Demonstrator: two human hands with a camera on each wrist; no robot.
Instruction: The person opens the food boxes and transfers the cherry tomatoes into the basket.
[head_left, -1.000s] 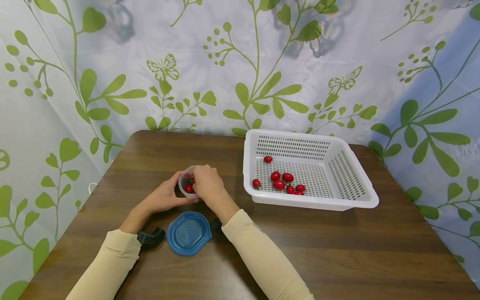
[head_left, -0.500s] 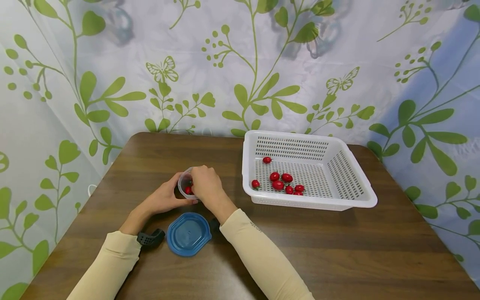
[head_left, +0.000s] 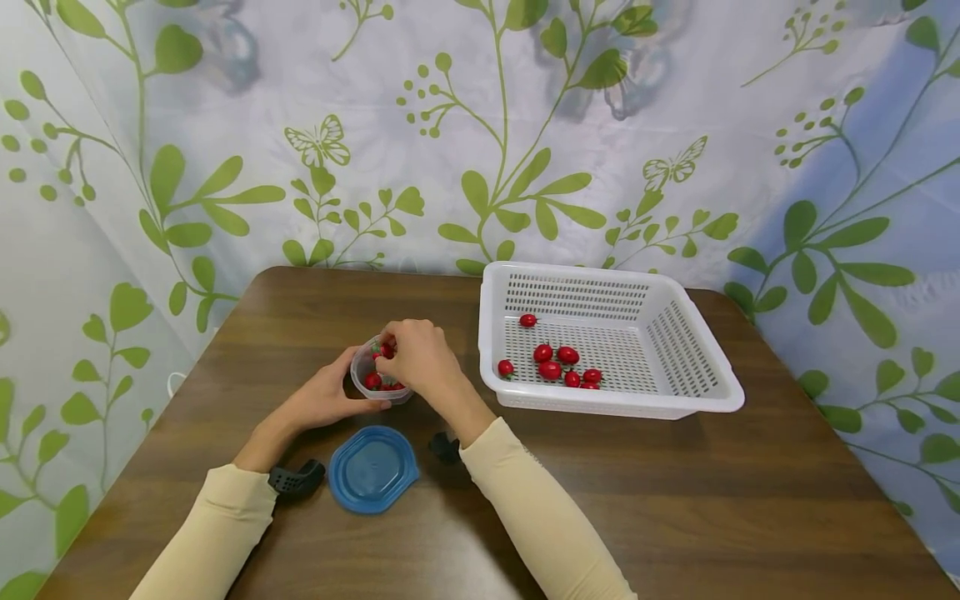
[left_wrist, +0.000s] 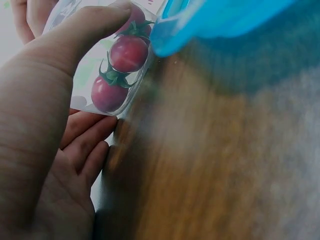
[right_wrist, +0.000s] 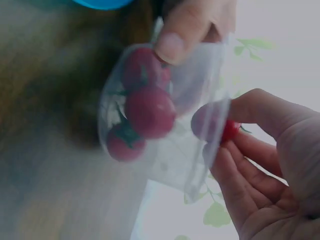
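Note:
My left hand [head_left: 322, 400] grips a small clear plastic container [head_left: 357, 368] on the table, its thumb along the near wall in the left wrist view. Several cherry tomatoes [left_wrist: 129, 53] with green stems lie inside and show through the wall. At the container's mouth, my right hand [head_left: 422, 357] pinches another cherry tomato [right_wrist: 231, 131] between thumb and fingers; part of it shows through the clear wall in the right wrist view. A blue lid [head_left: 372, 469] lies flat on the table, just in front of the container.
To the right stands a white perforated basket [head_left: 618, 403] holding several loose cherry tomatoes [head_left: 550, 370]. Both share the brown wooden table [head_left: 712, 500], which meets a leaf-patterned curtain [head_left: 450, 125] at the back. Dark wrist straps [head_left: 297, 479] hang below the forearms.
My right hand has drawn slightly up and right from inside the container, so more tomatoes show there. My left hand keeps its grip. The view has shifted a little.

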